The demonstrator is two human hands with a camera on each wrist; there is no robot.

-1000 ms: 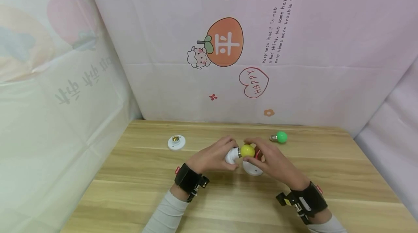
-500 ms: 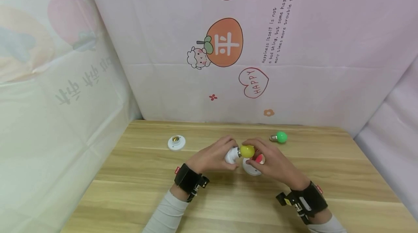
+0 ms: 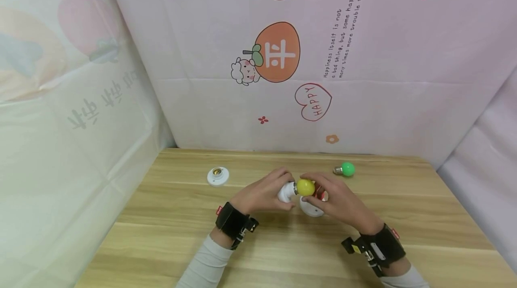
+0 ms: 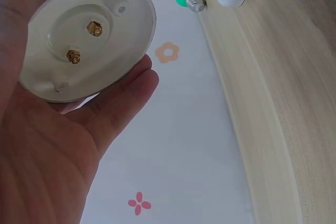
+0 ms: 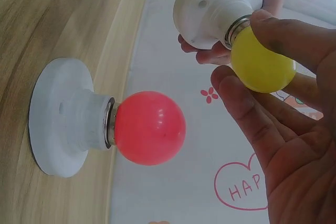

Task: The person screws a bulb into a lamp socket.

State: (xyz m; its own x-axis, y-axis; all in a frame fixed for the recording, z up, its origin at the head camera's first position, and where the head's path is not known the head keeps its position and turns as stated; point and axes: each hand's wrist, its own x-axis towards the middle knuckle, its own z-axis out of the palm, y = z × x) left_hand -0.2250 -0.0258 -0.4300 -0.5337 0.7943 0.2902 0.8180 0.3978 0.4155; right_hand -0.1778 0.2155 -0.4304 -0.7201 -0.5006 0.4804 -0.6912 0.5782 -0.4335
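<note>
My left hand (image 3: 264, 192) grips a white round lamp holder (image 3: 286, 192) by its rim, off the table; the left wrist view shows its hollow underside with two brass screws (image 4: 94, 28). A yellow light bulb (image 5: 262, 61) sits with its metal base in that holder's socket. Around the yellow bulb are the thumb and fingers of my right hand (image 3: 339, 198), the thumb near the bulb's neck. Just below and beyond, a second white lamp holder (image 5: 63, 119) stands on the table with a red bulb (image 5: 149, 128) in it, partly hidden by my right hand in the head view.
A third white lamp holder (image 3: 218, 176), its socket bare, lies at the table's back left. On its side at the back right is a green bulb (image 3: 347, 169). Printed cloth (image 3: 202, 99) hangs behind the wooden table (image 3: 169, 234) and along both sides.
My right fingers shift about the yellow bulb: the thumb drew away half a second ago and now lies closer to it. My left hand and its lamp holder stay in place.
</note>
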